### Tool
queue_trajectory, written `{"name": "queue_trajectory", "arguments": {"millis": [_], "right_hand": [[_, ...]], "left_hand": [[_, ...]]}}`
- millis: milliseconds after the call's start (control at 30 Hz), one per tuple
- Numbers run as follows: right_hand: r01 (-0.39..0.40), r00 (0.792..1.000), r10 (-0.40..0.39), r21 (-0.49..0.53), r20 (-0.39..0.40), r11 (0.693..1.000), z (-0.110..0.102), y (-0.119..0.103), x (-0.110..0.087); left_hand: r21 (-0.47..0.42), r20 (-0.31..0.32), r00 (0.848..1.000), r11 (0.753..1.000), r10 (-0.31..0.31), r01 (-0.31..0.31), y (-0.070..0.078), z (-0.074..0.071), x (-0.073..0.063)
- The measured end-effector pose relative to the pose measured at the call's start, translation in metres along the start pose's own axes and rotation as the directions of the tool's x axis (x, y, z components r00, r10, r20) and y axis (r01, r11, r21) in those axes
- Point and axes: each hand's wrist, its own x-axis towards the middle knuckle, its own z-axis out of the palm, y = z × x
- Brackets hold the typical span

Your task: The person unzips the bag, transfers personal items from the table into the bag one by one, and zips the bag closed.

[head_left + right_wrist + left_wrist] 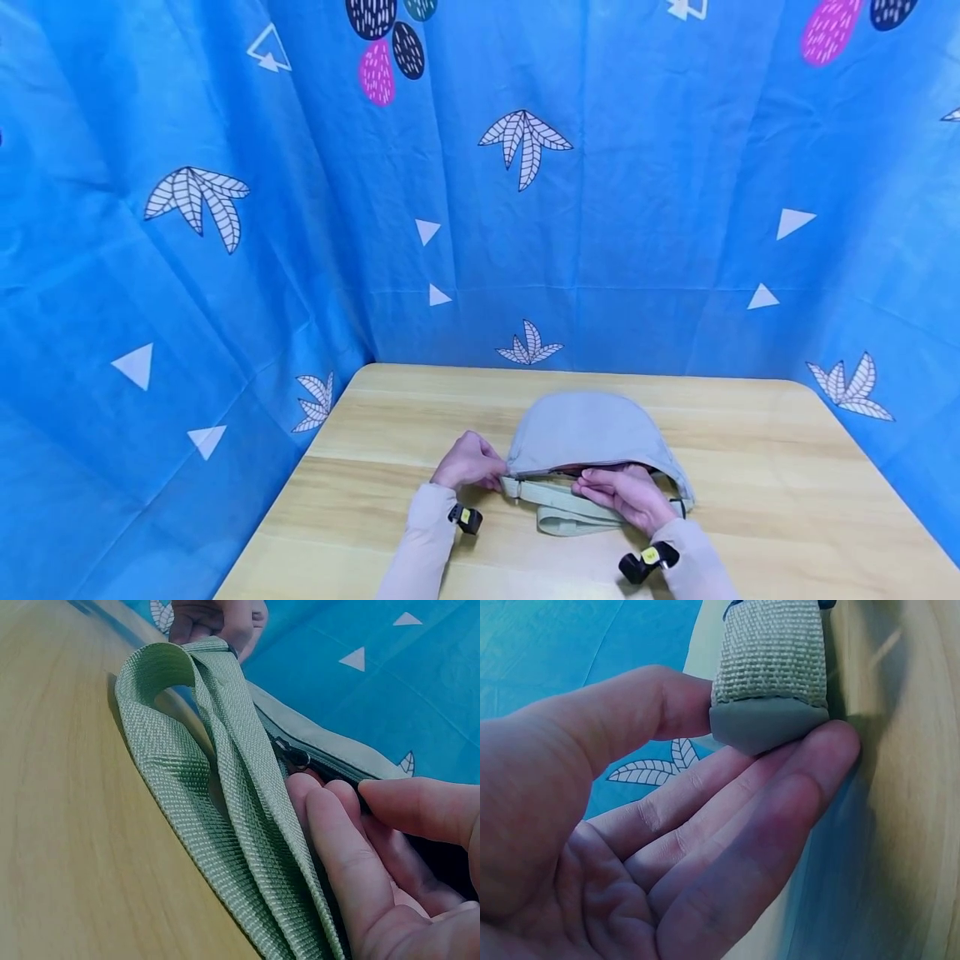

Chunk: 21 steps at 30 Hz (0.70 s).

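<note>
A light grey waist bag [588, 429] lies on the table, its zippered opening facing me. The left hand [471, 462] is at the bag's left corner. In the left wrist view its thumb and fingertips pinch a grey end tab [769, 724] below woven webbing [772, 652]. The right hand [626, 492] is at the opening, where thumb and fingers pinch the zippered edge [337, 769]. Just beyond its fingertips sits a dark zipper pull [294, 755]. A pale green strap [176, 765] is folded in loops in front of the bag, beside the right fingers.
The bag rests on a light wooden table [390, 417] with rounded far corners. Blue patterned curtains [637, 208] hang behind and along the sides. A small black wrist camera [467, 518] is strapped on the left sleeve, another [645, 562] on the right.
</note>
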Motion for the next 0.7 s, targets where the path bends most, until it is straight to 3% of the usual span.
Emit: {"name": "queue_trajectory", "arguments": {"millis": [700], "right_hand": [[0.01, 1.0, -0.01, 0.016, 0.013, 1.0, -0.002, -0.0015, -0.0027]], "left_hand": [[-0.027, 0.008, 1.0, 1.0, -0.012, 0.013, 0.0006, -0.0002, -0.0008]]}}
